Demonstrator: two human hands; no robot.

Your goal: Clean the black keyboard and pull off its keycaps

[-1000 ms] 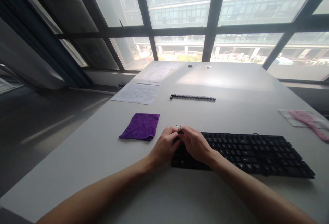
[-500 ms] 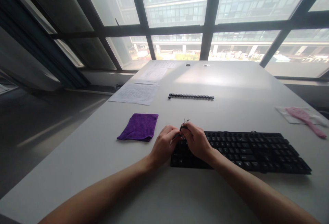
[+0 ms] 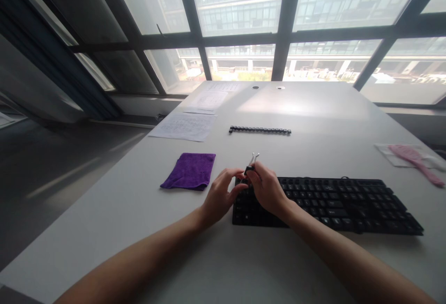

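Observation:
Above the left end of a black keyboard [image 3: 331, 204], my right hand [image 3: 267, 188] grips a keycap puller [image 3: 249, 169] with a dark middle. Two bent metal wire tips stick up from it, away from me. My left hand [image 3: 221, 191] is close beside it, thumb and forefinger curved around the puller's lower end. What sits between those fingertips is too small to make out. Farther back on the table, several black keycaps [image 3: 261, 130] stand in a row, with one more just in front of its left end.
A folded purple cloth [image 3: 191, 171] lies left of my hands. Printed papers [image 3: 184, 126] are spread along the table's left edge. At the right, a pink brush-like object [image 3: 414, 159] rests on a white packet. Windows [image 3: 240, 62] stand behind the white table [image 3: 167, 257].
The puller's wire tips stand a little higher and show more clearly. My left thumb and forefinger have parted slightly. The keyboard and keycap row lie as before.

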